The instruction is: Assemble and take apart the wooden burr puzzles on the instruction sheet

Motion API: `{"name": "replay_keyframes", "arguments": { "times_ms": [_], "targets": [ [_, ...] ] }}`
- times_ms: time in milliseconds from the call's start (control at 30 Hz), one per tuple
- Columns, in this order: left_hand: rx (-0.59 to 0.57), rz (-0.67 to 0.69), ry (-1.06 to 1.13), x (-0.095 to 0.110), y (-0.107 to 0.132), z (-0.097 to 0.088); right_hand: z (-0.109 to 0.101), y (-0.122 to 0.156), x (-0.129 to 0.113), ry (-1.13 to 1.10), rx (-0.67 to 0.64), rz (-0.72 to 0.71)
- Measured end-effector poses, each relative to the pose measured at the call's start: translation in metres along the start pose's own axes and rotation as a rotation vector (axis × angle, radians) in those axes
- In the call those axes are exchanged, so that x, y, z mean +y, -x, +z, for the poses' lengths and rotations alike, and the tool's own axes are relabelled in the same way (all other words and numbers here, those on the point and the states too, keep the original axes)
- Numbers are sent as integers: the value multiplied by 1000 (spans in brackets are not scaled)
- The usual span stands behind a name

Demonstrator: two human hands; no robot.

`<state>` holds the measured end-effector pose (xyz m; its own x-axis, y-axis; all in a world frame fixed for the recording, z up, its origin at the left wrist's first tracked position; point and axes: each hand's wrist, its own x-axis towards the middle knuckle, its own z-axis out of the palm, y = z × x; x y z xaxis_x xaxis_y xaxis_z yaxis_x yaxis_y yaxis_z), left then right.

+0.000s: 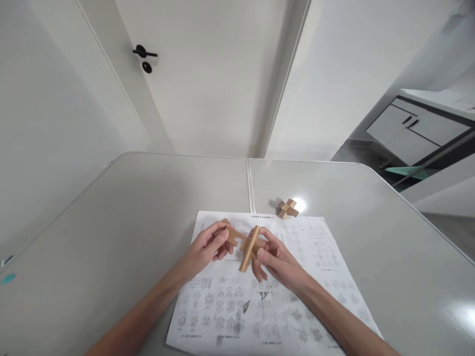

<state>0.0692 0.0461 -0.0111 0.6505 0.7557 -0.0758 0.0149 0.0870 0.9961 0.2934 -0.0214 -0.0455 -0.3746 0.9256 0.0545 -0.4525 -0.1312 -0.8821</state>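
Note:
Both my hands hold light wooden puzzle bars above a printed sheet (289, 296). My left hand (208, 249) is closed, fingers pinched on a notched wooden bar (232, 236) that points toward the right hand. My right hand (272, 259) is closed round a longer wooden bar (248, 254) that stands tilted, its lower end toward me. The two bars meet between the hands. An assembled wooden cross puzzle (288, 208) sits apart on the table beyond the sheet's far edge.
The grey table (111, 237) has a seam (249, 185) running away from me down its middle. A white door with a black handle (144, 52) stands behind it. Grey cabinets (415, 131) lie at the right. Small teal marks (7, 278) sit at the table's left edge.

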Motion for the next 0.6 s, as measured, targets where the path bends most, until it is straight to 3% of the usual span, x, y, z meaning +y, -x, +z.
{"name": "replay_keyframes", "arguments": {
  "times_ms": [600],
  "targets": [
    [51,4,-6,0,-3,0,0,2,-10,-117,221,41]
  ]
}}
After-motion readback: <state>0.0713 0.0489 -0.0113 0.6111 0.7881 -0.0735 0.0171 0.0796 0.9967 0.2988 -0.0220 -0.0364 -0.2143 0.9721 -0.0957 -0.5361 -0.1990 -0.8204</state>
